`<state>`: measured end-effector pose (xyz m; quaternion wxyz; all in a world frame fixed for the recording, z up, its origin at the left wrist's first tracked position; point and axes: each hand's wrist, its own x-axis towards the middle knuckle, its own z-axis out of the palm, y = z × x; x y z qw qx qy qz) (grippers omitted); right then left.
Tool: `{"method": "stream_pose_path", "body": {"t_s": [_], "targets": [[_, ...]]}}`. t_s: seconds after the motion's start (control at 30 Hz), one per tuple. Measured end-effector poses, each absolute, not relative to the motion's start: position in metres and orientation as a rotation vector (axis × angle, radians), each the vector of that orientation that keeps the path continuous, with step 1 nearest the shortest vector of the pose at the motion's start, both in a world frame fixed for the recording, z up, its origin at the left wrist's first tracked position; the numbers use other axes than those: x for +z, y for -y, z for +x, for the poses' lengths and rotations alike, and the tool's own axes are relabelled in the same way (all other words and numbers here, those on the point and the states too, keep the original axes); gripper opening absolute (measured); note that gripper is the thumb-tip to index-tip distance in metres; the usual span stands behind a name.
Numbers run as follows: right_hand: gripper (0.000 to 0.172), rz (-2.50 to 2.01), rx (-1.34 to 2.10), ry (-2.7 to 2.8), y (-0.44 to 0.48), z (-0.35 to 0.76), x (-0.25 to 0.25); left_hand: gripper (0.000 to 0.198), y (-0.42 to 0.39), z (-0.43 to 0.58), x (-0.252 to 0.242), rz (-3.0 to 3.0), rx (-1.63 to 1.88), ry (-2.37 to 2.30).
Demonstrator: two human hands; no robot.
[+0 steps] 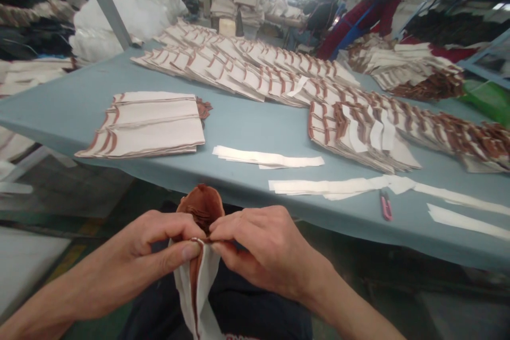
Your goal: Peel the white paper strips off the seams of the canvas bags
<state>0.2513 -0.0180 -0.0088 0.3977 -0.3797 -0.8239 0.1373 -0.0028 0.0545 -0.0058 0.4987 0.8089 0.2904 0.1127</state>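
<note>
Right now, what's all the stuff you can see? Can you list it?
table: one, blue-grey, middle
cloth stack: one, cream and brown, table's left
cloth rows: many pieces, cream and brown, far side
paper strips: several, white, near edge
small tool: one, pink, near edge
person: one, red top, far right
cloth piece: one, brown and white, between both hands
left hand: one, bare, pinching cloth piece
right hand: one, bare, pinching cloth piece

cream sock (pixel 199 287) with rust-brown cuff, blue-grey tabletop (pixel 247 127), cream socks with brown stripes in rows (pixel 279 71), white paper strips (pixel 266 158), little pink cutter (pixel 385 206), bright green bag (pixel 488 100), person in dark red top (pixel 372 16)
</note>
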Motion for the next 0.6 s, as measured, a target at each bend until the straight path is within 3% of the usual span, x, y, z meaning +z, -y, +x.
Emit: {"method": "stream_pose_path", "body": {"t_s": [0.3, 0.6], "targets": [[0.035, -0.969, 0.17, 2.259, 0.02, 0.243, -0.004, 0.042, -0.05, -0.006, -0.004, 1.886, 0.281, -0.689], [0.032, -1.032, -0.085, 2.39, 0.023, 0.236, 0.003, 0.045, -0.047, -0.011, -0.01, 1.906, 0.239, -0.743]]}}
